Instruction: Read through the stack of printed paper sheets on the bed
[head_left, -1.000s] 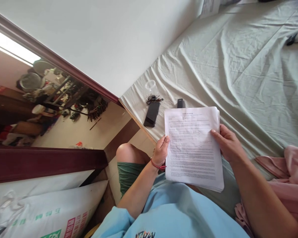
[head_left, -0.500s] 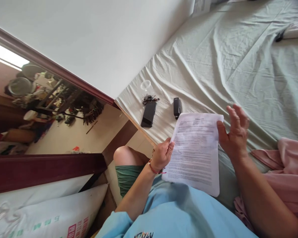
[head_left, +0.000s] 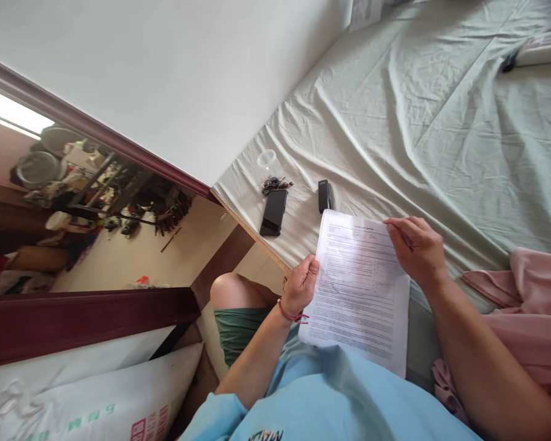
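The bed (head_left: 441, 122), under a creased pale green sheet, fills the upper right of the view, and everything else is placed from it. The person sits at its near corner with a bare knee (head_left: 232, 291) off the edge over the floor, and a pink cloth (head_left: 528, 294) lies on the sheet at the right.

The papers (head_left: 358, 288), a printed stack, lie over the lap at the bed's near edge. A second ago both hands held them upright by the side edges. Half a second ago the right hand had let go and hung spread above the right edge, while the stack tilted in the left hand alone. Now the stack lies flatter and lower, and the right hand (head_left: 416, 248) has come back down onto the top right corner, fingers curled and pinching the edge of the top sheet. The left hand (head_left: 300, 285) stays closed on the left edge, thumb on top. Judging by this, the top page is being separated from the ones beneath.

Beyond the papers, near the bed's corner, lie a phone (head_left: 273, 212) and a stapler (head_left: 324, 195), a little apart from each other. Just past the phone are keys (head_left: 273, 183), then a small clear cup (head_left: 267, 160). None of these has been moved.
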Motion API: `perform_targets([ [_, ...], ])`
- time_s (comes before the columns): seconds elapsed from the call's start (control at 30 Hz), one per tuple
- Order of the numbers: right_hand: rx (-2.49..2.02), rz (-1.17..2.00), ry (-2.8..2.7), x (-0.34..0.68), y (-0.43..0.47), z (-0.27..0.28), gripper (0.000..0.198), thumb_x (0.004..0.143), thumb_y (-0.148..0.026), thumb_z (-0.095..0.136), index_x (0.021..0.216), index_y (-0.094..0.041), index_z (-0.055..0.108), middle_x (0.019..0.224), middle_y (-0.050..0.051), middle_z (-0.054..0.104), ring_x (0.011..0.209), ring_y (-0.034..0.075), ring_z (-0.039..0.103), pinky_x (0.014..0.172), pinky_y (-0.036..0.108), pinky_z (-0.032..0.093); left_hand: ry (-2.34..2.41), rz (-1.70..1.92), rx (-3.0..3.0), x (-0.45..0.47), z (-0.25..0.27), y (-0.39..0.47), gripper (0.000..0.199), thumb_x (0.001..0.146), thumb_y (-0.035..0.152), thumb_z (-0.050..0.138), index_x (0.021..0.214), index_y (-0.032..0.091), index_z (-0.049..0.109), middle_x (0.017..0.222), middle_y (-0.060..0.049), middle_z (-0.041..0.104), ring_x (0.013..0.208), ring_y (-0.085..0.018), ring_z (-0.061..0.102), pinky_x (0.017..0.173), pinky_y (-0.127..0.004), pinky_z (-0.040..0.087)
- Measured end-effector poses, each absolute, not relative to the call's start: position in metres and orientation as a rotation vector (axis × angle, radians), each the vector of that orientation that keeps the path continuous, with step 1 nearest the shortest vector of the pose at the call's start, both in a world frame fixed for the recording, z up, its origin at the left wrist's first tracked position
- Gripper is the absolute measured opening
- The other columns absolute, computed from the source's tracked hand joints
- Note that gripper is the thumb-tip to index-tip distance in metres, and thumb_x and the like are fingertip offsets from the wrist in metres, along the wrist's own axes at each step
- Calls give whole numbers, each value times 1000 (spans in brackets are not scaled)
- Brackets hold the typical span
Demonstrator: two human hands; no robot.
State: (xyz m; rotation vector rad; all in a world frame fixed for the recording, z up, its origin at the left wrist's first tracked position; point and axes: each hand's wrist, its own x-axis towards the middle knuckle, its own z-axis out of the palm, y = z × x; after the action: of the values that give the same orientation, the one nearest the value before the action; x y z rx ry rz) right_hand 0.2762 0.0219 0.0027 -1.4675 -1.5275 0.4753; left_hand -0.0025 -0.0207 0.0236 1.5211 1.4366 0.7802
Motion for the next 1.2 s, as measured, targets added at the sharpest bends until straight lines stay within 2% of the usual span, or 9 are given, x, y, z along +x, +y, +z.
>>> perform_targets([
  [0.07,-1478,545,-1508,276,21,3,27,103,-42,54,100,-29,77,94,7,74,82,23,68,77,41,54,1418,775,1536,-2,23,-18,46,106,62,43,89,21,58,77,-1,55,71,-17,50,69,-32,41],
  [0.13,-1489,559,-1491,275,20,2,27,103,-43,54,98,-29,76,90,6,71,77,22,66,73,39,52,1424,753,1557,-1,22,-15,43,107,59,42,92,21,58,81,-1,57,75,-17,52,72,-32,42],
  [0.33,-1464,559,-1469,276,21,2,26,102,-43,55,95,-28,75,87,6,70,76,22,65,71,38,50,1476,640,1580,5,25,-3,31,107,48,44,95,22,55,89,-2,61,84,-19,57,80,-33,45],
  [0.43,-1474,569,-1450,276,21,4,27,102,-45,55,95,-28,75,87,6,69,77,23,66,73,39,51,1529,640,1619,9,24,3,25,106,45,45,94,24,52,88,-1,60,83,-19,56,79,-33,44],
  [0.63,-1540,548,-1374,281,23,2,23,100,-44,57,92,-30,73,88,7,71,84,27,67,80,43,52,1630,619,1718,14,23,9,29,105,45,45,84,25,44,76,1,53,71,-19,49,69,-33,35],
  [0.97,-1594,590,-1318,282,24,1,22,97,-44,59,87,-30,71,87,6,73,84,26,69,82,44,54,1615,684,1689,15,24,-4,39,106,52,46,79,25,42,70,2,49,66,-16,44,66,-32,32],
  [1.1,-1621,623,-1182,283,24,0,22,95,-46,64,102,-27,71,99,8,76,93,27,71,88,46,55,1580,794,1603,9,18,-5,38,104,56,50,83,24,52,76,-1,56,74,-19,52,73,-34,38],
  [1.2,-1488,936,-944,282,24,0,46,88,-57,73,124,-29,65,110,8,77,93,28,73,77,43,59,1529,923,1407,5,14,-7,40,101,60,55,93,22,63,93,-7,67,94,-25,62,86,-37,46],
])
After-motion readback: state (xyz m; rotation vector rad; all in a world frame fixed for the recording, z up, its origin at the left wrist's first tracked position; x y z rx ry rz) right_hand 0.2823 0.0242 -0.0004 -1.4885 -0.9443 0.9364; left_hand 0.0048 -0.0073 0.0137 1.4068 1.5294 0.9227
